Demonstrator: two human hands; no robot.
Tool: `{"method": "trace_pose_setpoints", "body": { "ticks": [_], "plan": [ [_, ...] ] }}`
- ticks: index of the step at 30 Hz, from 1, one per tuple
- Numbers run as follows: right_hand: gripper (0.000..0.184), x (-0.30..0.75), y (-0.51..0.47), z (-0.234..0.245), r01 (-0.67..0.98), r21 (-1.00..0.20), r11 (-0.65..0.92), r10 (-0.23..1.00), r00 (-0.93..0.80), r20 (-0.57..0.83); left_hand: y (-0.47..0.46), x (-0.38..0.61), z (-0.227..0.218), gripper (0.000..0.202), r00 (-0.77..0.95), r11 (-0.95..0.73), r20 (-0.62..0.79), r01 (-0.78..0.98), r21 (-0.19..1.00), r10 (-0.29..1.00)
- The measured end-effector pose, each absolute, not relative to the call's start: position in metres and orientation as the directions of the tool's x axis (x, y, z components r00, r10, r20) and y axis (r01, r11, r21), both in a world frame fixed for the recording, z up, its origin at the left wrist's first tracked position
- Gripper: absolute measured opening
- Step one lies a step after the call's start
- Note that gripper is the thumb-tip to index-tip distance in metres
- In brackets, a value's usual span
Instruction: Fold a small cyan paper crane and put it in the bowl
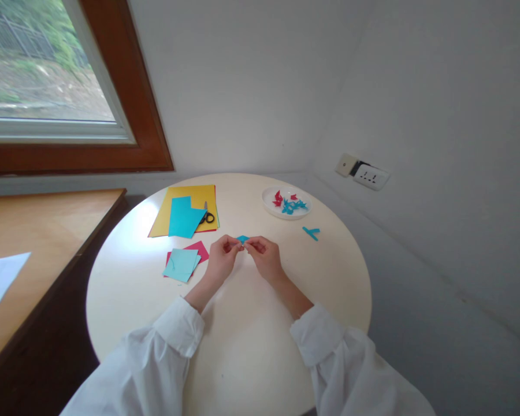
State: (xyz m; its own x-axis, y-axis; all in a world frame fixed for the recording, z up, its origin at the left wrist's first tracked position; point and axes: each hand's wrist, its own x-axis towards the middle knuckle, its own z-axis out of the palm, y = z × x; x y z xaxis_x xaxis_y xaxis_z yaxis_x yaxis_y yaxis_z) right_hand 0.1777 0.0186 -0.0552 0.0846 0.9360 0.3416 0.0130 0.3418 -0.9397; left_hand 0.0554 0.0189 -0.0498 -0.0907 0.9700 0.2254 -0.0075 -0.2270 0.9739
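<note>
Above the middle of a round cream table (242,341), my left hand (222,258) and my right hand (263,256) meet fingertip to fingertip. Both pinch a small folded piece of blue paper (242,238) between them, fingers closed on it. A loose blue paper scrap (311,233) lies on the table to the right of my hands. To the left lie small blue and red paper squares (182,263).
A stack of yellow, red and blue sheets (186,215) with black scissors (206,216) lies at the back left. A white plate (269,206) with red and blue paper cutouts stands at the back right. A wooden desk (34,231) adjoins the left; a wall socket (370,175) is on the right.
</note>
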Motion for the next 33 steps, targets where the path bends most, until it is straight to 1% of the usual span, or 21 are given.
{"method": "trace_pose_setpoints", "body": {
  "ticks": [9, 16, 24, 28, 33],
  "plan": [
    [0.009, 0.1756, 0.0178, -0.0522, -0.003, -0.948, 0.318, 0.942, 0.118, 0.315, 0.0165, 0.0588, -0.0483, 0.01, -0.133, -0.208, 0.202, -0.034, 0.978, 0.97],
    [0.009, 0.1749, 0.018, -0.0527, -0.027, -0.955, 0.296, 0.948, 0.126, 0.291, 0.0165, 0.0599, -0.0502, 0.01, -0.126, -0.225, 0.227, 0.027, 0.974, 0.966],
    [0.011, 0.1746, 0.0174, -0.0509, -0.053, -0.962, 0.27, 0.956, 0.133, 0.261, 0.0155, 0.0613, -0.0505, 0.011, -0.131, -0.24, 0.236, -0.015, 0.971, 0.963],
    [0.012, 0.174, 0.0181, -0.05, -0.093, -0.963, 0.252, 0.961, 0.142, 0.238, 0.0161, 0.0606, -0.0519, 0.011, -0.119, -0.255, 0.254, 0.008, 0.967, 0.96],
    [0.019, 0.1735, 0.0197, -0.0486, -0.171, -0.954, 0.247, 0.962, 0.162, 0.22, 0.0139, 0.0603, -0.0476, 0.011, -0.107, -0.257, 0.256, 0.003, 0.966, 0.961]
  ]
}}
